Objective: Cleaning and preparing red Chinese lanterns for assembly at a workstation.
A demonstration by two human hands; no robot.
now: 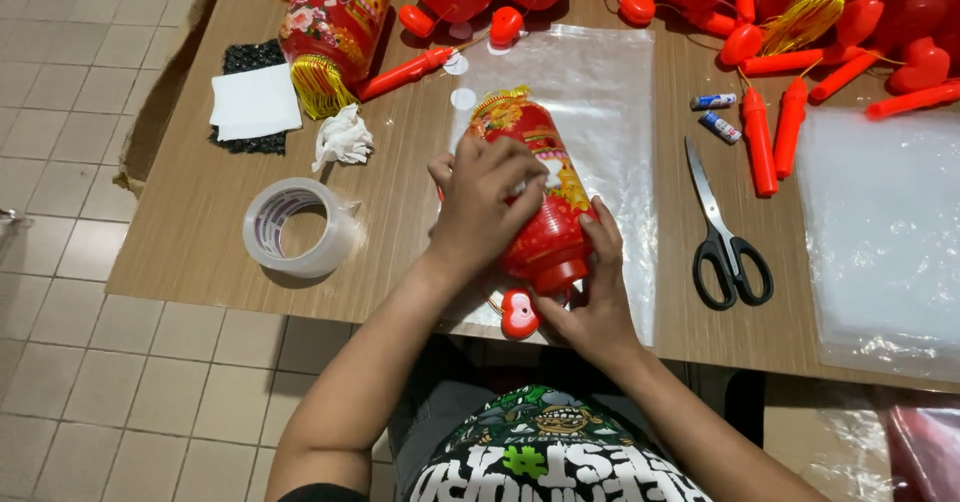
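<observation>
A red lantern [535, 197] with gold trim and a printed picture lies lengthwise on a clear plastic sheet [600, 92] near the table's front edge. My left hand [480, 207] lies over its middle, fingers pressed on the printed side. My right hand [595, 292] grips the red cap end nearest me. A small red heart-shaped piece [519, 314] hangs at that end, just below my right hand's fingers.
A roll of clear tape [298, 227] sits left of my hands, black-handled scissors [725, 237] to the right. Crumpled white paper [342, 137], a white sheet on a black mat [255, 102], two small batteries [716, 114], red stick handles [760, 137] and several more lanterns [335, 22] crowd the back. Another plastic sheet [880, 232] lies far right.
</observation>
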